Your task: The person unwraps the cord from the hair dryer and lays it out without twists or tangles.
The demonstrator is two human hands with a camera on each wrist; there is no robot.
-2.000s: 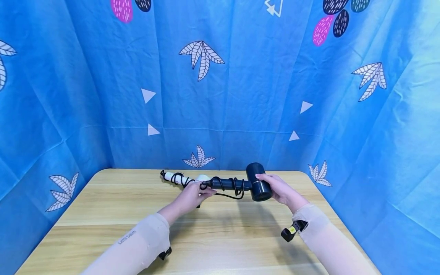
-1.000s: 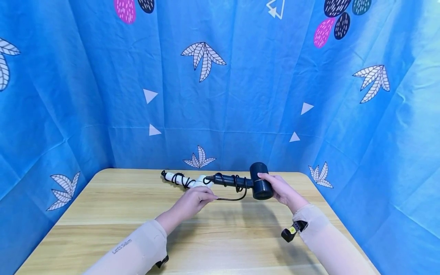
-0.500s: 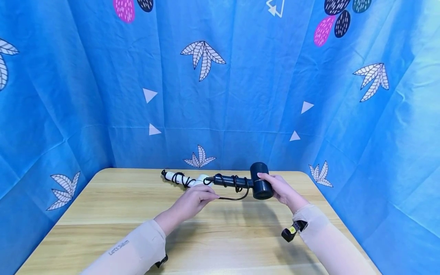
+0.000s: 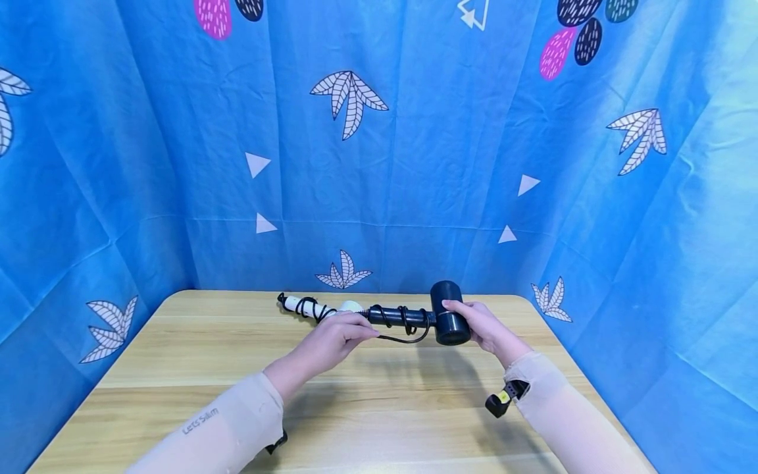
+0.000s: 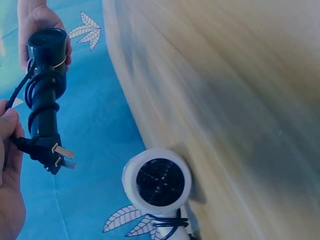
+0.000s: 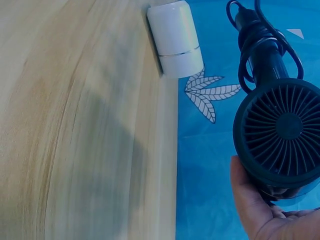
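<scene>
A black hair dryer (image 4: 451,328) is held up over the table's far part, its handle pointing left. My right hand (image 4: 481,326) grips its barrel from the right side. Black cord (image 4: 408,341) winds round the handle, with a slack loop hanging below it. My left hand (image 4: 334,341) pinches that loop near the handle's end. In the left wrist view, the two-pin plug (image 5: 62,156) sticks out at the handle's end beside my left fingers. A white hair dryer (image 4: 295,305) lies behind my left hand, black cord wrapped round its handle; the hand partly hides it in the head view.
The wooden table (image 4: 379,421) runs back to a blue patterned curtain (image 4: 379,164), which hangs along the back and both sides. Small black wrist cameras (image 4: 497,403) are strapped under the sleeves.
My left hand has shifted slightly right and up from half a second ago, still pinching the cord, and now covers the handle's end. The right hand keeps its grip, nearly still.
</scene>
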